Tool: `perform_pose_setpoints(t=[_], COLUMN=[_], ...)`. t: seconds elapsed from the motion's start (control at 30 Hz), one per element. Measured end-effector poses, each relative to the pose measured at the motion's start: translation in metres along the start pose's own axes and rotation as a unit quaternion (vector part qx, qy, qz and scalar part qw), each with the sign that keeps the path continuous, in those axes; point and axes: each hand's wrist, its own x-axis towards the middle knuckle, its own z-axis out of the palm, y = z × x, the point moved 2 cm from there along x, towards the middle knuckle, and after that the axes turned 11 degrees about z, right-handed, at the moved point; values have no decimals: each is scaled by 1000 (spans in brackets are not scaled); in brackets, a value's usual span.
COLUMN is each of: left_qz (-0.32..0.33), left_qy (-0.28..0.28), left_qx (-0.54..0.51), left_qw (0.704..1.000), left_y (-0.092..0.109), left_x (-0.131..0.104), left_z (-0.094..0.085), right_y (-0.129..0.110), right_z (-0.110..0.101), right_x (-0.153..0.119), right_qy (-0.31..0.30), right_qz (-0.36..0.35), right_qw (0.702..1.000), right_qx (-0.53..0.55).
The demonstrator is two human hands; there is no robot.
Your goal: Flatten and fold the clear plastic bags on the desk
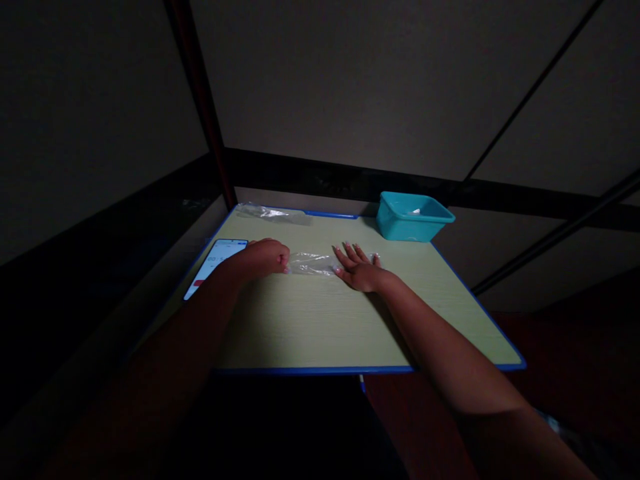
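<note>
A clear plastic bag (pixel 311 264) lies stretched flat across the middle of the table. Its left end is under or in my left hand (pixel 270 257), whose fingers are curled closed against it. On the bag's right part rests my right hand (pixel 359 268), palm down with the fingers spread. The bag looks crinkled and shiny between the two hands. Part of its right end shows past my right fingers; the rest is covered by that hand.
Beneath my left forearm lies a phone (pixel 215 262) with a lit timer screen. Another clear plastic bag (pixel 273 214) sits along the back left edge. At the back right corner stands a turquoise basket (pixel 413 230) with something clear inside. The wooden tabletop (pixel 310 327) has a blue rim.
</note>
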Motion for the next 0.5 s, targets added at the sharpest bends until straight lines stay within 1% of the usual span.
perform_pose_setpoints(t=[0.03,0.07,0.1,0.13,0.2,0.23,0.3,0.33,0.4,0.5], left_qz=[-2,-9,-3,30,132,173,221,231,225,190], left_qy=[3,28,74,93,64,33,-24,-50,-85,-101], left_qx=[9,39,72,85,68,57,39,31,17,12], left_qw=[1000,999,995,992,987,983,974,971,970,977], left_y=[6,14,24,37,64,76,92,96,97,90], left_x=[0,1,1,1,2,2,2,2,2,3], left_z=[0,1,2,6,20,29,45,52,62,67], right_y=[0,0,0,0,-1,-2,-5,-6,-9,-11], right_z=[0,0,0,0,0,0,0,-1,-1,-1], right_x=[0,0,0,0,0,0,-1,-1,-1,-1], right_qy=[1,2,4,5,4,2,-2,-4,-6,-4], right_qz=[0,0,-1,-1,3,7,17,21,27,29], right_qw=[1000,1000,1000,1000,1000,1000,999,999,999,999], right_qx=[1,1,1,0,-8,-16,-30,-34,-34,-26])
